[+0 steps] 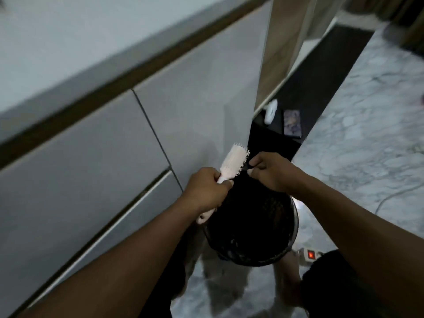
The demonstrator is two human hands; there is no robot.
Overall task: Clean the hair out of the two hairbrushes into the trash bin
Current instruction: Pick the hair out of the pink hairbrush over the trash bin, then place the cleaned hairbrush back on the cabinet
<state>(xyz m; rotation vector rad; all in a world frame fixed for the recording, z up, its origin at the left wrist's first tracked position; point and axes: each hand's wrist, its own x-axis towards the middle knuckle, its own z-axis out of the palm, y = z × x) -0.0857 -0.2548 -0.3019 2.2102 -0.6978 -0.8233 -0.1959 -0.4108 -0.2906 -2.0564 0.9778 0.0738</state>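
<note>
My left hand (207,188) grips the handle of a pale pink hairbrush (232,162), whose head points up and away with the bristles facing right. The handle's end sticks out below my fist. My right hand (269,172) is pinched on a dark tuft of hair (247,165) right beside the bristles. Both hands hover over the far rim of a black mesh trash bin (263,244) standing on the marble floor. A second hairbrush is not in view.
Grey cabinet drawers (91,157) fill the left side. A black low shelf (307,92) holds a white object (270,111) and a phone-like item (292,123). A power strip with a red lit switch (311,254) and its cable lie on the marble floor, right of the bin.
</note>
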